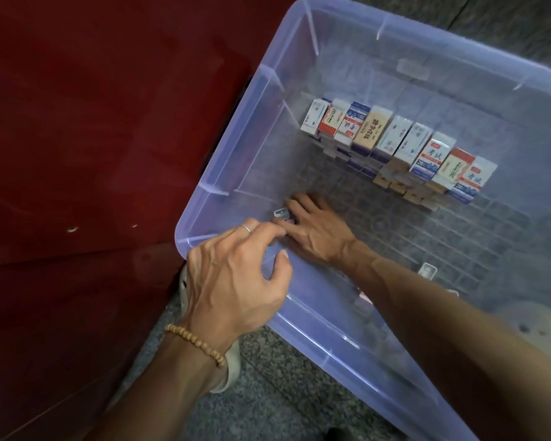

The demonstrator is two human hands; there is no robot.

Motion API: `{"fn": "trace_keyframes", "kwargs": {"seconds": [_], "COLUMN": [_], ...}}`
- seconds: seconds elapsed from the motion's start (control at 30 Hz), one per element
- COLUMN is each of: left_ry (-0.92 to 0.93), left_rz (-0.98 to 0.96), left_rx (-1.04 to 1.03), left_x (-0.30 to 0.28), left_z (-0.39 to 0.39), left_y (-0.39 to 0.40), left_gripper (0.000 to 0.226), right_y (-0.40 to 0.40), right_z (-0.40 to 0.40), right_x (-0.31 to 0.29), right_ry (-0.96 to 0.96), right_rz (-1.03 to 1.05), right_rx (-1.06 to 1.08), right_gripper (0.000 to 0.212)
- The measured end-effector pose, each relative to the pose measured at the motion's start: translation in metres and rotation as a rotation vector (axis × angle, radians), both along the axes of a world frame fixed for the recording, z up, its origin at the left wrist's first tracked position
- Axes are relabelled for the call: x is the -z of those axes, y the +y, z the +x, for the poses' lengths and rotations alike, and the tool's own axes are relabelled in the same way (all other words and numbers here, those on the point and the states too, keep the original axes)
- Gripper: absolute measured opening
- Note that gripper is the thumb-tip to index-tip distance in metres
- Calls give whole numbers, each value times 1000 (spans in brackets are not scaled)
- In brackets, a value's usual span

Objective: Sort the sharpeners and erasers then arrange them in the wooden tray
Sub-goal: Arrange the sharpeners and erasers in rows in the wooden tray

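Note:
A row of boxed erasers (395,144) stands stacked along the far side of a translucent blue plastic bin (236,173). In the bin's near-left corner lies a small grey sharpener (282,214), with a dark small piece (289,221) beside it. My right hand (315,230) reaches into that corner, its fingers straight and flat on the bin floor around these pieces. My left hand (239,275), with a ring and a bead bracelet, hovers over the bin's corner rim. Its fingers are loosely curled, the fingertips close to the dark piece, the thumb apart. No wooden tray is in view.
Another small sharpener (427,270) lies on the bin floor to the right of my forearm. A dark red panel (93,138) stands left of the bin. The bin rests on speckled grey floor (268,393). A pale sandal (229,364) shows below my left wrist.

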State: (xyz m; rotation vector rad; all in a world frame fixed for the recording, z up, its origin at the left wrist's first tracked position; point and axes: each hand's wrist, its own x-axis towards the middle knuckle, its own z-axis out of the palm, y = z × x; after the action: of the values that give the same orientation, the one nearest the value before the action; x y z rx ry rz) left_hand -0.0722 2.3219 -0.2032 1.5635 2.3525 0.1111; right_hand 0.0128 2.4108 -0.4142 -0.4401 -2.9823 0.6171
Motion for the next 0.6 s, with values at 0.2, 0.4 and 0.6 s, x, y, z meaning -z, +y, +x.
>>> {"fn": "trace_keyframes", "kwargs": {"seconds": [0.2, 0.4, 0.6], "left_ry": [-8, -2, 9], "left_rz": [6, 8, 16], "left_rx": [-5, -9, -9], "left_x": [1, 0, 0], "left_z": [0, 1, 2], "left_y": [0, 0, 1], "left_gripper": [25, 23, 23], "right_y": [9, 9, 13], "right_z": [35, 46, 39], "right_x": [3, 1, -1], "right_ry": [-76, -112, 36], "right_rz": [40, 126, 184], "right_rx": [-38, -50, -62], "right_gripper": [46, 43, 24]}}
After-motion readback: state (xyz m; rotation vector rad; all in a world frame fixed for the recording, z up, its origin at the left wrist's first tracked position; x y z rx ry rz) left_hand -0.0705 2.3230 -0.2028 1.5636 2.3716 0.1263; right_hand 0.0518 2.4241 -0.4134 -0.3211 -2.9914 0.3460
